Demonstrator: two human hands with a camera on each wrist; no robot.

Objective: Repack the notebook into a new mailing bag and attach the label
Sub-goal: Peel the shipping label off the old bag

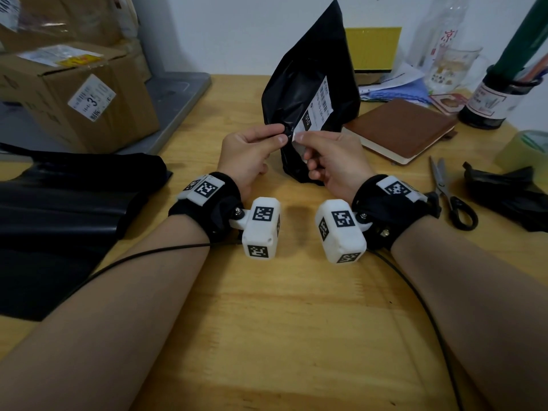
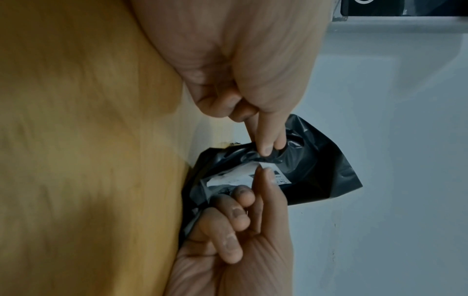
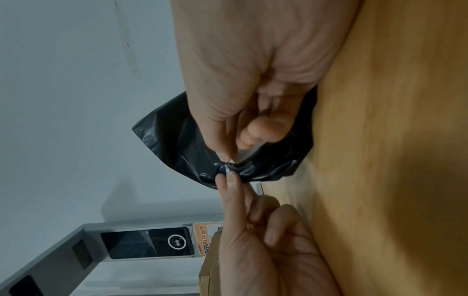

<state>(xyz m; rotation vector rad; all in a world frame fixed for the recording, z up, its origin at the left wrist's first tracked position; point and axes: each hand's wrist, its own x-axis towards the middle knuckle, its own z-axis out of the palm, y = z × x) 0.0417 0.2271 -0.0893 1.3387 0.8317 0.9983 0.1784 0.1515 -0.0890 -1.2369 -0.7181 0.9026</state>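
Observation:
A used black mailing bag (image 1: 308, 69) stands upright over the wooden table, with a white shipping label (image 1: 318, 105) stuck on its front. My left hand (image 1: 281, 134) pinches a crumpled fold of the black plastic just beside the label's lower corner. Thumb and forefinger of my right hand (image 1: 299, 137) pinch that lifted corner. In the left wrist view, my left fingertips (image 2: 272, 148) grip the bag (image 2: 324, 170) above the label (image 2: 228, 178). In the right wrist view, the label corner (image 3: 247, 154) is peeled up from the bag (image 3: 172, 136). The brown notebook (image 1: 400, 126) lies bare on the table to the right.
Flat black mailing bags (image 1: 59, 209) lie stacked at the left. Cardboard boxes (image 1: 83, 96) sit on a grey platform (image 1: 178, 93) at the back left. Scissors (image 1: 447, 191), crumpled black plastic (image 1: 510, 194), a tape roll (image 1: 530, 143) and a dark bottle (image 1: 489, 102) crowd the right side.

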